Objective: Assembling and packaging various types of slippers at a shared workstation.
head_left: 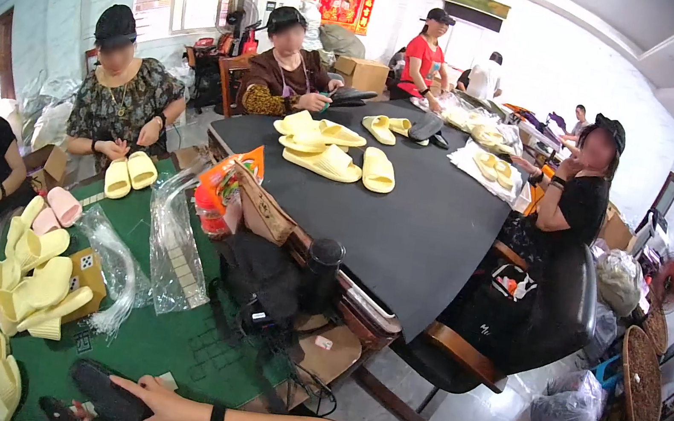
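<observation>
My right hand [159, 406] reaches in from the lower right with a black band on its wrist. It lies across a black slipper [103, 389] on the green mat [155, 340], fingers bent over it. A second black slipper [55, 410] sits at the lower edge. A small patch of fingers, seemingly my left hand [81, 411], touches it, and the rest of that hand is out of frame. Pale yellow slippers [33, 288] are heaped to the left of the mat.
Clear plastic bags [173, 243] and pink slippers [60, 206] lie on the mat. A black-covered table [429, 232] carries more yellow slippers [327, 157], an orange packet [225, 182] and a black bottle [321, 273]. Several seated people work around it. A black chair [508, 338] stands on the right.
</observation>
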Demonstrator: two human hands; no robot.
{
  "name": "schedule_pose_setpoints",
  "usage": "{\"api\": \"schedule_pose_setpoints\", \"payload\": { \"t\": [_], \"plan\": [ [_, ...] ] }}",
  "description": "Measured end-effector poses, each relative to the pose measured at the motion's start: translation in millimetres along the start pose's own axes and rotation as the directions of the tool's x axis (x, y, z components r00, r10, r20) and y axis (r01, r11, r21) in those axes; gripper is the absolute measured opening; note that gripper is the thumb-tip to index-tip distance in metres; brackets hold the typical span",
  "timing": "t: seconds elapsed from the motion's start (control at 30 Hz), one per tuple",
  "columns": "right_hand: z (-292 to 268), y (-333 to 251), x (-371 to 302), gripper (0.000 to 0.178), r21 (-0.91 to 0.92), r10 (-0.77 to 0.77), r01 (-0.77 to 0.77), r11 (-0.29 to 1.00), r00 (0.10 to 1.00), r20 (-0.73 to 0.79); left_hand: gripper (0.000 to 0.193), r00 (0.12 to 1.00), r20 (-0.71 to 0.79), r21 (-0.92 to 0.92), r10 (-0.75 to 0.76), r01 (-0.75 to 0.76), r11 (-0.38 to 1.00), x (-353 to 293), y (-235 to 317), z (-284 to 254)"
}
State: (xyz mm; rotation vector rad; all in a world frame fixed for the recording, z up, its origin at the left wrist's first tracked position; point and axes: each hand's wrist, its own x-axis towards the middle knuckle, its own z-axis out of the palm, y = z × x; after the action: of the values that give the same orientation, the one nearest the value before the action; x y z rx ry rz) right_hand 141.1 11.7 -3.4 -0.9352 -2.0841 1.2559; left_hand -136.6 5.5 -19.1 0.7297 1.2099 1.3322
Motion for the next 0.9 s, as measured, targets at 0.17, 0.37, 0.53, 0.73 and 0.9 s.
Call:
{"api": "schedule_pose_setpoints", "payload": {
  "t": [0.17,0.37,0.53,0.73,0.9],
  "plan": [
    [-38,-7,-57,0.093,0.009,-0.060,0.064,0.998,0.967,-0.247,0.043,0.991,-0.128,-0.042,-0.044,0.039,0.998,-37,23,63],
    [-49,-13,-114,0.089,-0.319,0.205,-0.351,0.881,0.888,-0.411,0.040,0.938,-0.333,-0.110,-0.091,0.057,0.992,-81,42,99],
    [-18,-20,-118,0.085,-0.474,0.082,-0.257,0.842,0.930,-0.359,0.073,0.985,-0.076,0.508,0.154,-0.094,0.856,-106,25,51],
    [-26,-23,-109,0.091,-0.553,0.000,-0.159,0.818,0.961,-0.276,0.084,0.963,0.074,0.582,0.260,-0.253,0.773,-123,6,94],
    [-14,-47,-96,0.087,-0.670,-0.128,-0.061,0.740,0.965,-0.229,0.078,0.902,0.009,0.645,0.432,-0.336,0.687,-145,12,75]
  ]
}}
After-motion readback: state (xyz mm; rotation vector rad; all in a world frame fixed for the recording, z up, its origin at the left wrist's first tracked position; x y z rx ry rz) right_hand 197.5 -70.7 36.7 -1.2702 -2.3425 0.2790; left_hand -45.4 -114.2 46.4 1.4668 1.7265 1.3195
